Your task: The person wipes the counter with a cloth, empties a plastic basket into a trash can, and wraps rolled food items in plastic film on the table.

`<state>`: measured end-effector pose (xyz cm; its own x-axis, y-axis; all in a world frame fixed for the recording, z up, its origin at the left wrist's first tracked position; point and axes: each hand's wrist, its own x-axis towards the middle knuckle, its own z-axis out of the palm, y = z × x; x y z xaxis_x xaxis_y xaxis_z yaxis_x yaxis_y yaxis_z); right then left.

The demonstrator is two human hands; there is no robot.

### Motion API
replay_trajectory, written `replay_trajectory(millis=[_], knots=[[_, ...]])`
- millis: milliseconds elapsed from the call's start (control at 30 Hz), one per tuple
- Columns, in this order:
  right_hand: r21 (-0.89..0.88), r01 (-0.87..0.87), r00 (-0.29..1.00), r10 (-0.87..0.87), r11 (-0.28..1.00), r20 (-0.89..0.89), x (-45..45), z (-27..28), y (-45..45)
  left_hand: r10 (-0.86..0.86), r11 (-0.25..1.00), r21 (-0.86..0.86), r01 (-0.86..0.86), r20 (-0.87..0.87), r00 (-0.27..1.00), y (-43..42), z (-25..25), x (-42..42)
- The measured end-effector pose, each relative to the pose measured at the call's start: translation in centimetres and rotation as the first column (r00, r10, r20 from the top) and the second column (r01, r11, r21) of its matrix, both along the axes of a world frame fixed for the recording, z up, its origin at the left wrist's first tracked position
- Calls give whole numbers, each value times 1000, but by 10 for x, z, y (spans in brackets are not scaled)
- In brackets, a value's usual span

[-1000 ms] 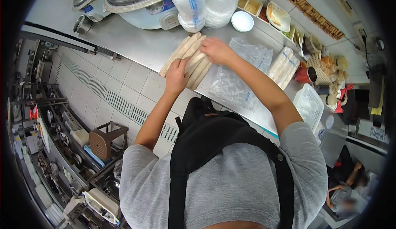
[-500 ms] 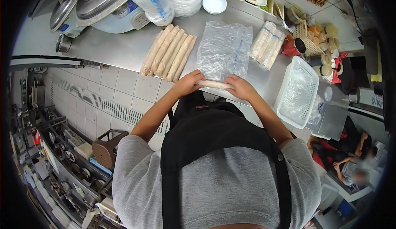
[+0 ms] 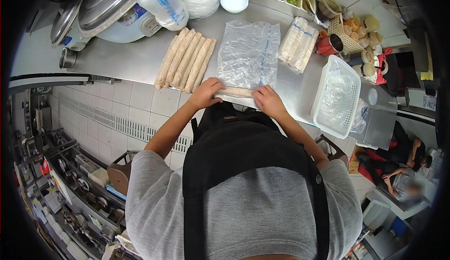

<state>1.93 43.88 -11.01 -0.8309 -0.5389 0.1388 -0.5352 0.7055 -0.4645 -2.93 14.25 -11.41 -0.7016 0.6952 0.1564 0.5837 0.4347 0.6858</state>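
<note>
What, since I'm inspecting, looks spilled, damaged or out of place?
Nothing stands out: the pale rolls at left lie side by side, the clear plastic sheet lies wrinkled but spread, the white bowl stands upright, and the metal counter shows no spill.

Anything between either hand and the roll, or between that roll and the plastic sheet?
Nothing visible. Left hand and right hand hold the pale roll near its ends, at the near edge of the clear plastic sheet. The row of rolls lies left of it. Can't tell whether plastic covers the pale roll.
</note>
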Motion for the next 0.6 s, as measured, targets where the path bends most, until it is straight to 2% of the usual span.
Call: replay_trajectory(millis=[133,200,233,300,367,400,467,533,600], knots=[[-102,38,999,-35,994,37,-8,-2,4,21,999,31,-23,38,999,-1,-5,-8],[-141,147,976,-121,979,179,-14,-3,5,42,999,29,-44,61,997,-1,-7,-14],[-141,148,977,-122,979,177,-16,-2,4,67,998,14,-68,27,997,0,-7,-18],[-150,196,974,-211,969,-87,-20,1,1,90,996,2,-90,-11,996,2,-7,-24],[-100,156,979,-167,983,-118,-20,2,0,113,987,-106,-125,-118,987,4,-7,-29],[-48,114,983,-120,992,-143,-19,2,0,111,987,-104,-123,-119,987,8,-4,-30],[-11,142,980,-142,990,-136,-17,-1,-5,211,975,-19,-220,-215,954,17,1,-30],[25,167,978,-162,986,-132,-18,0,-5,168,981,-50,-186,-241,956,20,0,-34],[66,184,982,-181,981,-54,-20,0,-5,127,984,-84,-154,-265,956,21,-4,-35]])
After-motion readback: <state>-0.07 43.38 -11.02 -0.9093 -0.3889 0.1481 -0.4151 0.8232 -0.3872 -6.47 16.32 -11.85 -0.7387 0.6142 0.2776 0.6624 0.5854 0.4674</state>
